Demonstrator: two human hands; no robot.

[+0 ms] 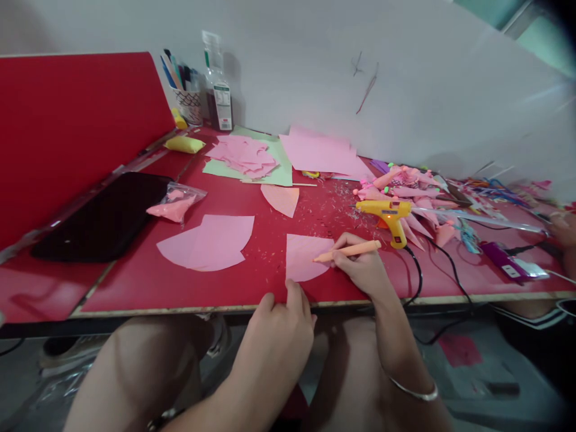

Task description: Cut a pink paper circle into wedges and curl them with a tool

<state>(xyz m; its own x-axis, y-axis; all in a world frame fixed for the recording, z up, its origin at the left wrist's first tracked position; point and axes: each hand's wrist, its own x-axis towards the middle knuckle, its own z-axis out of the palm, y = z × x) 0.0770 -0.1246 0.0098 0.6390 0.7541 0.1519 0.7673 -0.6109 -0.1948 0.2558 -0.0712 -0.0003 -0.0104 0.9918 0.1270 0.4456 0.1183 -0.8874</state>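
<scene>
My right hand (360, 270) grips an orange marker pen (355, 249), its tip on a fan-shaped piece of pink paper (303, 258). At that paper's near left corner, the curled fingers of my left hand (285, 327) hold the edge by the table's front; the thumb is partly hidden. More pink paper fans (207, 243) lie overlapping to the left. Just beyond, a single peach-pink paper fan (281, 199) lies on the red tabletop (265, 288).
A yellow glue gun (389, 216) with a cable lies right, before a pile of pink paper cones (405, 183). Pink cutouts (243, 155), pink sheets (317, 150), a bottle (219, 96) and a pen cup (186, 102) are behind. A black tray-like object (103, 216) lies left. Another person's hand (564, 231) is far right.
</scene>
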